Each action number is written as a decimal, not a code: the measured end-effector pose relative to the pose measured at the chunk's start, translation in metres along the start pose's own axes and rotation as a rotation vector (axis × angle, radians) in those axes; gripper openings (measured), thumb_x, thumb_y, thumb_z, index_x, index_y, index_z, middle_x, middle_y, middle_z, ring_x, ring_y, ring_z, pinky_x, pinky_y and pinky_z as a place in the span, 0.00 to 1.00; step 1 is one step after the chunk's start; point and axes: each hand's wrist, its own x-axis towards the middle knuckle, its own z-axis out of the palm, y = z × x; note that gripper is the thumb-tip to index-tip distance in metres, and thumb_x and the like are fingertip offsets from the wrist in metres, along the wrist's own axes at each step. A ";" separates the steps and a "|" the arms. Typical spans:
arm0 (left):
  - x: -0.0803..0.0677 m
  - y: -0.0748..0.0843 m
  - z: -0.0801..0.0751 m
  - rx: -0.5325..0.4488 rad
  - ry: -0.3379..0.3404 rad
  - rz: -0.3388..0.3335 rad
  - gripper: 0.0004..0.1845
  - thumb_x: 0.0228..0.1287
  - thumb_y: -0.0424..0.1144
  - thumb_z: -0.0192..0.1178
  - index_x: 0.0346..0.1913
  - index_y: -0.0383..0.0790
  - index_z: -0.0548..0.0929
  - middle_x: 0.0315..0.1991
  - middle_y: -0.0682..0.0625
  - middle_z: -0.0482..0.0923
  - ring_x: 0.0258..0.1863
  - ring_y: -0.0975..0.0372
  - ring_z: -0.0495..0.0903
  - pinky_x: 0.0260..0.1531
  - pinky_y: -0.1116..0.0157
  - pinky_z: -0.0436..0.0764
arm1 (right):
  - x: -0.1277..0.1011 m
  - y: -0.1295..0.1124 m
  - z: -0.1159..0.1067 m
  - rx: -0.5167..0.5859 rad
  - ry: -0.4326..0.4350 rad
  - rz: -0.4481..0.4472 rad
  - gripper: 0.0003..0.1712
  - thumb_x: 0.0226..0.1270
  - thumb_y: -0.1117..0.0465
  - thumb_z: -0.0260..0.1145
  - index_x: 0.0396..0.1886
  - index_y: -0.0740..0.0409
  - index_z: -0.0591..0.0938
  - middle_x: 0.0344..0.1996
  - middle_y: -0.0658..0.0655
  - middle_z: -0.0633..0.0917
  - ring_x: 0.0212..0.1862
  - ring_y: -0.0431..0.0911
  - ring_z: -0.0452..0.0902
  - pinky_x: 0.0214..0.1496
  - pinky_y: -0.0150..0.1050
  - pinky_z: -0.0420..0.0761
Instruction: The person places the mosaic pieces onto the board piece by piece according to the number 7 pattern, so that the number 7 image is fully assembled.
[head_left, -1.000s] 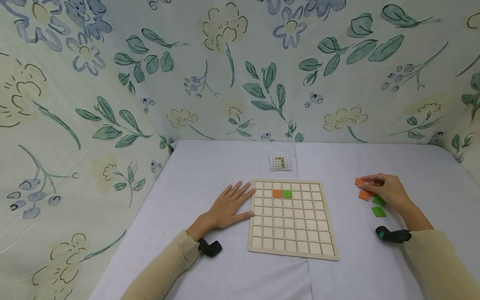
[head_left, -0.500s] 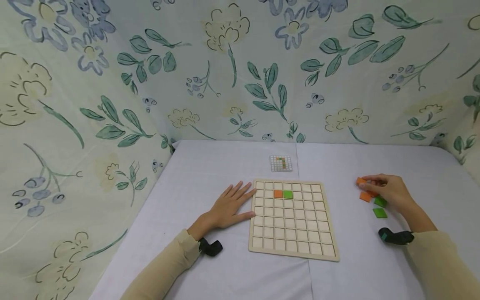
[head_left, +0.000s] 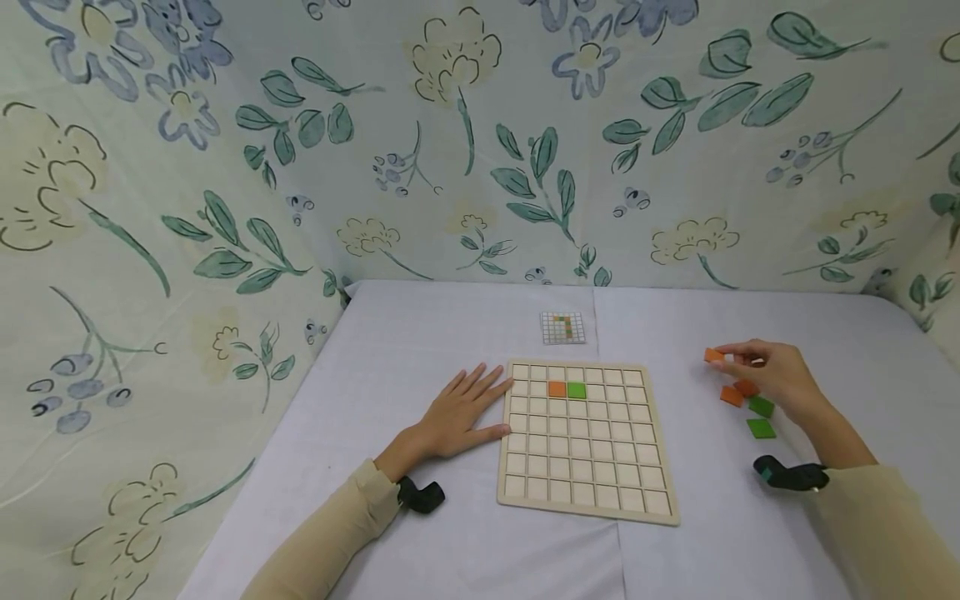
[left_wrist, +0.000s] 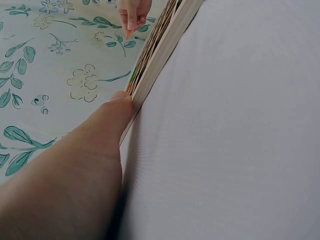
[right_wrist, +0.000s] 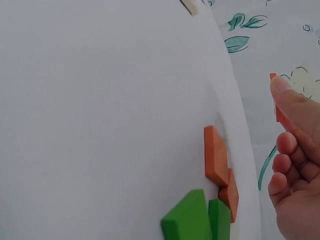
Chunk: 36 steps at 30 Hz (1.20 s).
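On the left half of the bench (head_left: 420, 333), the left hand (head_left: 457, 412) lies flat, palm down, its fingers straight and spread; this grip holds nothing. Its fingertips and thumb rest against the left edge of the wooden grid board (head_left: 587, 496), and the left wrist view shows the thumb (left_wrist: 112, 117) pressed to the board's side. A black wrist camera (head_left: 420, 495) sits at the cuff of the beige sleeve (head_left: 330, 533).

The board lies near the middle of the bench, closer to the near edge. In its second row from the far side sit an orange tile in the board (head_left: 556, 389) and, touching it on the right, a green tile in the board (head_left: 576, 390). Beyond the board, toward the far edge, lies a small pattern card (head_left: 562, 327) with a coloured grid printed on it.

On the right half of the bench the right hand (head_left: 772, 375) is raised, its grip closed as a pinch of thumb and fingers round a held orange tile (head_left: 714, 356), which is clear of the bench. Below that hand lie the loose tiles: two orange loose tiles (head_left: 737, 392) overlapping, and two green loose tiles (head_left: 761, 417) just nearer the near edge. The right wrist view shows the orange ones (right_wrist: 219, 162) touching the green ones (right_wrist: 195, 217).
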 end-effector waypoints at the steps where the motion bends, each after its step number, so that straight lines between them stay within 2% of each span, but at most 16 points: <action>1: 0.000 0.000 0.000 0.000 0.000 0.000 0.42 0.73 0.68 0.40 0.81 0.52 0.48 0.81 0.49 0.42 0.79 0.50 0.39 0.74 0.47 0.41 | 0.000 -0.003 0.000 -0.001 0.002 -0.011 0.32 0.66 0.48 0.71 0.57 0.71 0.79 0.43 0.66 0.76 0.42 0.53 0.66 0.25 0.32 0.74; 10: 0.001 0.000 0.000 0.011 0.001 -0.006 0.42 0.73 0.70 0.37 0.81 0.52 0.48 0.81 0.49 0.42 0.79 0.50 0.39 0.74 0.47 0.41 | -0.006 -0.031 0.007 0.008 0.016 -0.106 0.28 0.64 0.52 0.74 0.54 0.69 0.82 0.37 0.61 0.74 0.37 0.50 0.66 0.22 0.33 0.70; 14: 0.001 0.000 0.000 0.003 0.005 -0.003 0.42 0.73 0.70 0.38 0.81 0.52 0.48 0.81 0.49 0.42 0.79 0.50 0.39 0.74 0.46 0.42 | -0.007 -0.040 0.012 0.031 0.034 -0.157 0.24 0.61 0.55 0.76 0.50 0.68 0.85 0.32 0.59 0.74 0.34 0.47 0.67 0.21 0.35 0.67; 19: 0.001 0.000 0.000 0.000 0.001 -0.004 0.42 0.73 0.70 0.38 0.81 0.52 0.48 0.81 0.48 0.42 0.79 0.50 0.39 0.74 0.46 0.42 | -0.012 -0.052 0.020 0.074 -0.003 -0.194 0.24 0.59 0.55 0.77 0.48 0.68 0.85 0.30 0.57 0.74 0.31 0.45 0.67 0.19 0.36 0.66; 24: 0.001 0.000 0.000 0.010 -0.003 -0.008 0.42 0.73 0.70 0.37 0.81 0.53 0.47 0.81 0.49 0.41 0.79 0.50 0.38 0.74 0.47 0.41 | -0.016 -0.067 0.030 0.067 -0.043 -0.252 0.23 0.59 0.55 0.77 0.47 0.67 0.86 0.30 0.57 0.74 0.32 0.45 0.68 0.22 0.32 0.67; 36: 0.001 0.000 0.001 0.007 0.002 -0.009 0.42 0.72 0.70 0.37 0.81 0.53 0.48 0.81 0.50 0.41 0.79 0.50 0.38 0.74 0.47 0.41 | -0.023 -0.086 0.062 0.092 -0.132 -0.247 0.20 0.58 0.58 0.78 0.46 0.65 0.88 0.28 0.55 0.76 0.35 0.48 0.69 0.28 0.31 0.70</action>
